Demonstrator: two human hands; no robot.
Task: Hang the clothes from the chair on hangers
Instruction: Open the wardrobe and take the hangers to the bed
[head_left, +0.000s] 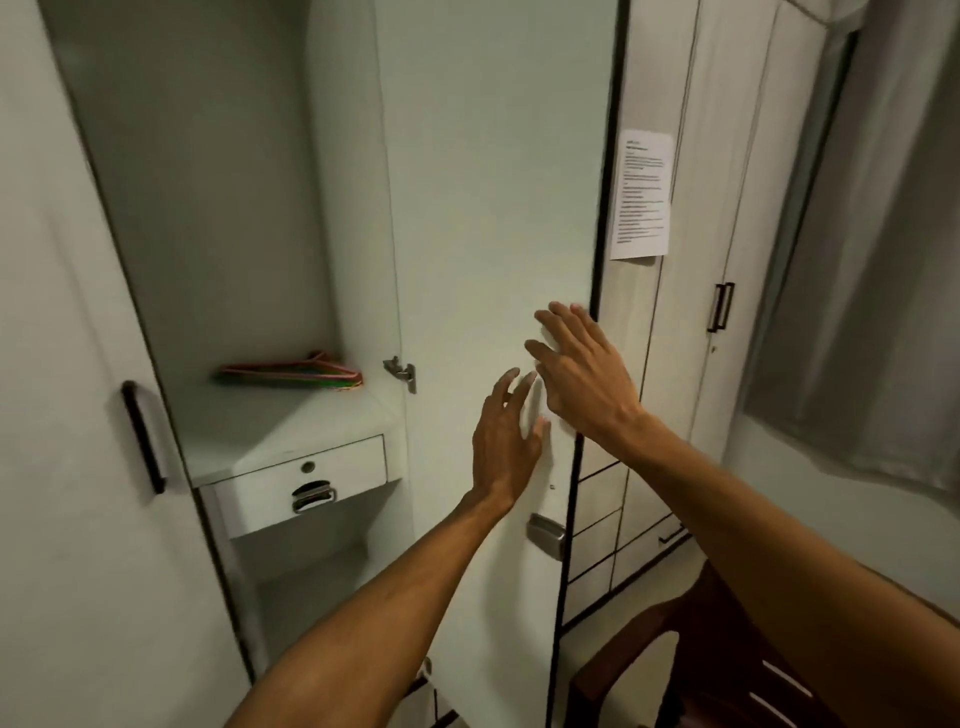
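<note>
Left hand (506, 436), right hand (582, 374) spread by door (493, 182); hangers (291, 373) shelved.

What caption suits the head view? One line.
Both open, the left hand and right hand reach to the wardrobe door; coloured hangers lie on the shelf inside.

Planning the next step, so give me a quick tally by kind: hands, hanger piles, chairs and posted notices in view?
Hands: 2, left hand and right hand
Hanger piles: 1, hangers on the shelf
Chairs: 1, chair
Paper notices: 1, paper notice
Total: 5
</note>
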